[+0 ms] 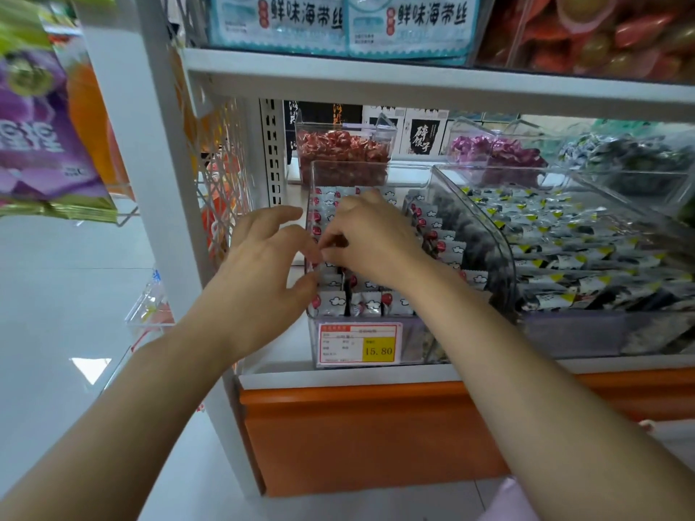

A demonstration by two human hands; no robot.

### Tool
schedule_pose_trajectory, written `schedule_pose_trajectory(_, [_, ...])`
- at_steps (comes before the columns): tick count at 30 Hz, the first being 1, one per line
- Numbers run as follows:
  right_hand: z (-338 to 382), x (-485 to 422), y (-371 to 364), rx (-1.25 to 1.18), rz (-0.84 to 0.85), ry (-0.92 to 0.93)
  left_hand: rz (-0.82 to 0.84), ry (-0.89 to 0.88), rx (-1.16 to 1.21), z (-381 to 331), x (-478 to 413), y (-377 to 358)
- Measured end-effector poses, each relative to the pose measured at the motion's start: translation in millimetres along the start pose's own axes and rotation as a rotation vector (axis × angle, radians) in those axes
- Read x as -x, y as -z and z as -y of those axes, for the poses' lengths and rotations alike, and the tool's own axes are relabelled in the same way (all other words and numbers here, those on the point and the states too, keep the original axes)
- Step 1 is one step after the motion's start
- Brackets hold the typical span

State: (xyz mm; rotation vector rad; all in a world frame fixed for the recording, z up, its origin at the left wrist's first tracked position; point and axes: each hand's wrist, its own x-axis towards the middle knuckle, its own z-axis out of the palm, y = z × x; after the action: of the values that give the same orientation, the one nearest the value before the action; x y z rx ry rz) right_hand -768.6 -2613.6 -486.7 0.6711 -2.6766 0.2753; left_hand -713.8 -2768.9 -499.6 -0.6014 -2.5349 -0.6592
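Low in the frame, beyond the orange base panel [357, 426] and the red-and-yellow price label [359, 344], a clear acrylic bin [411, 342] holds rows of small white red-marked snack packets [370, 304]. At centre, the right hand [370, 238] pinches one packet in the left row. The left hand [270, 265], fingers half-curled, meets the bin's left wall; its grip is unclear. This looks like straightening stock, and the next move is to seat that packet squarely.

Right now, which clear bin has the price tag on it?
The front-left bin, holding red-and-white packets; its front wears the yellow tag. The others show none.
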Motion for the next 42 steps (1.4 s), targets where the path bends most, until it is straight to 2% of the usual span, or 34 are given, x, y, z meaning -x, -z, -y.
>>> schedule_pose_trajectory(2, [3,-2,-4,0.082,0.025,0.027,-0.001,-0.005,-0.007,0,0,0])
schedule_pose_trajectory(4, [4,-2,-3,0.018,-0.01,0.013,-0.004,-0.007,-0.004,-1,-1,0])
schedule_pose_trajectory(9, [0,7,16,-0.575,-0.184,-0.112,-0.026,0.035,0.001,-3,-1,1])
schedule_pose_trajectory(14, [-17,40,43,-0.84,-0.436,-0.223,-0.08,0.066,0.001,-24,-6,-3])
schedule_pose_trajectory(19, [-29,66,45,-1.134,-0.572,-0.426,-0.182,0.026,-0.039,-27,-5,-7])
schedule_pose_trajectory(21, [-35,76,49,-1.249,-0.574,-0.489,-0.207,0.014,0.038,-37,-5,-8])
schedule_pose_trajectory(25, [-41,93,53,-1.442,-0.543,-0.578,-0.152,0.144,0.292,-54,-6,-14])
schedule_pose_trajectory(29, [-39,104,54,-1.653,-0.485,-0.633,-0.06,0.297,0.671,-57,-8,-19])
schedule_pose_trajectory(35, [-42,109,55,-1.607,-0.35,-0.726,-0.051,0.468,1.054,-55,-8,-20])
schedule_pose_trajectory(37, [-43,109,54,-1.646,-0.309,-0.739,-0.064,0.495,1.08,-54,-8,-18])
schedule_pose_trajectory(42, [-45,110,54,-1.822,-0.192,-0.75,-0.111,0.532,0.934,-53,-6,-16])
